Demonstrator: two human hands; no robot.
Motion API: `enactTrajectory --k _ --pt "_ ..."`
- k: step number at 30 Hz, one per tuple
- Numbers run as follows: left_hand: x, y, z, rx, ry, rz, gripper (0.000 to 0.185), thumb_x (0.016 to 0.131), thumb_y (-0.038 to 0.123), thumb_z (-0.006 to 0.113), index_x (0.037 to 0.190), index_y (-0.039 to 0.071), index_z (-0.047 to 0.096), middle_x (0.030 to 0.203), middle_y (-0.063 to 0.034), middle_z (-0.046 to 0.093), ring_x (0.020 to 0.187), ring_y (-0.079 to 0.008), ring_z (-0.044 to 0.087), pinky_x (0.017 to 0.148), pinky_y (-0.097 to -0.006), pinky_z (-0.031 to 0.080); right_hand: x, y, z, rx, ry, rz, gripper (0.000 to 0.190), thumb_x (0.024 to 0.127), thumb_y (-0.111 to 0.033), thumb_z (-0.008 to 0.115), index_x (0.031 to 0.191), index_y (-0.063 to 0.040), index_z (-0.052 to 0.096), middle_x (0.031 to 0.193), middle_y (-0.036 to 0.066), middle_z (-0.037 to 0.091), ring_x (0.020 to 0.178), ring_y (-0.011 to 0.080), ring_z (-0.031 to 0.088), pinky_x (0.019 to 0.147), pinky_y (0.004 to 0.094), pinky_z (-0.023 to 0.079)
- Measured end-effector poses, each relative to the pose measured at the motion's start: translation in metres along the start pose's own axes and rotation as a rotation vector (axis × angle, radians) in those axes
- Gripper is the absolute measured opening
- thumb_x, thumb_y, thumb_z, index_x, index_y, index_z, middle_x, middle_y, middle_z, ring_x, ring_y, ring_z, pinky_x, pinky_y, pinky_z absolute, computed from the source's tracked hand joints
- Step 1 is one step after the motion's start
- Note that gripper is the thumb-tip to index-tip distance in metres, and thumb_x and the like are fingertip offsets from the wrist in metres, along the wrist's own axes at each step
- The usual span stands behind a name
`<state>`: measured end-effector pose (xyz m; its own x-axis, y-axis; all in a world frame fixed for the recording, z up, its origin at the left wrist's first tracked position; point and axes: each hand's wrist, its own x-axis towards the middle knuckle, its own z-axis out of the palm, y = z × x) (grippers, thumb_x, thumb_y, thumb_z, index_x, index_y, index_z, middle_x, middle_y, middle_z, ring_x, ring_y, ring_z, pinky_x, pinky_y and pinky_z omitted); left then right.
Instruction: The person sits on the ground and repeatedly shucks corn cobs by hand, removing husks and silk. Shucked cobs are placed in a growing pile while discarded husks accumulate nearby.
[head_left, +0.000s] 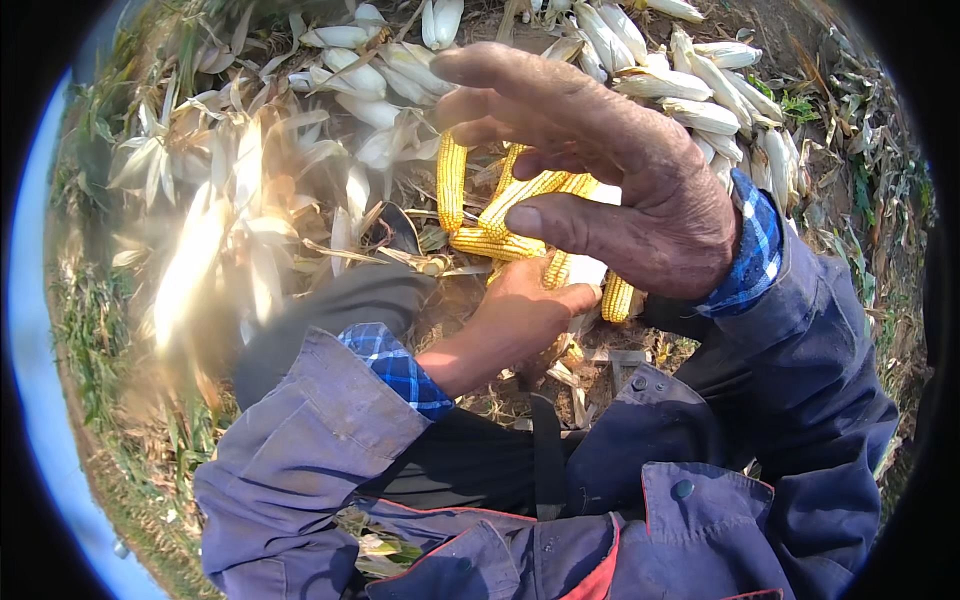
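Note:
My right hand (607, 165) is raised close to the camera, palm turned left, fingers spread from the thumb and nothing between them. Below it, my left hand (517, 307) reaches down onto the pile, its fingers beside a husked yellow corn ear (557, 270); whether it grips anything is hidden. Several bare yellow ears lie together, among them an upright one (451, 182) at the left and a crosswise one (497, 244) just above my left hand. Another ear (617, 298) lies right of my left thumb. A very bright white patch shows beside the fingers, too overexposed to name.
Ears in pale husks (697, 90) lie heaped at the upper right, with more husked-over ears (360, 75) at the upper left. Loose dry husks (247, 225) stand out blurred on the left. A black strap (546, 450) hangs between my legs, and dry stalks cover the soil.

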<state>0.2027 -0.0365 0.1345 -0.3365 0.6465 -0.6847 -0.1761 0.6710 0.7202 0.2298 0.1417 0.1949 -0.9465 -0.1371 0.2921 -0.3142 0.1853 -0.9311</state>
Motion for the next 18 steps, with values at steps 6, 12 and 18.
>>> enactTrajectory --k 6,12,18 --pt "-0.004 0.018 -0.015 -0.665 -0.344 -0.127 0.044 0.099 0.038 0.053 0.110 -0.005 0.058 0.084 -0.0126 0.066 0.057 -0.0179 0.063 0.049 -0.0269 0.053 -0.070 0.020 -0.039 -0.726 -0.254 -0.034 0.062 0.074 -0.031 0.080 0.129 -0.011 0.059 0.128 0.012 0.061 0.129 0.0344 0.052 0.102 0.0486 0.042" --pt "-0.002 0.024 -0.021 -0.788 -0.582 -0.181 0.047 0.102 0.042 0.045 0.113 -0.002 0.055 0.083 -0.0150 0.066 0.053 -0.0183 0.062 0.046 -0.0262 0.052 -0.092 0.032 -0.028 -0.724 -0.140 -0.191 0.068 0.069 -0.033 0.079 0.130 -0.012 0.055 0.125 0.009 0.061 0.118 0.0294 0.059 0.091 0.0458 0.045" --pt "0.005 0.026 -0.013 -0.891 -0.520 -0.258 0.048 0.104 0.048 0.039 0.119 0.004 0.051 0.080 -0.0143 0.063 0.051 -0.0219 0.061 0.040 -0.0291 0.049 -0.104 0.037 -0.014 -0.717 -0.072 -0.199 0.067 0.083 -0.039 0.069 0.134 0.002 0.052 0.126 0.022 0.060 0.119 0.0360 0.059 0.100 0.0521 0.044"
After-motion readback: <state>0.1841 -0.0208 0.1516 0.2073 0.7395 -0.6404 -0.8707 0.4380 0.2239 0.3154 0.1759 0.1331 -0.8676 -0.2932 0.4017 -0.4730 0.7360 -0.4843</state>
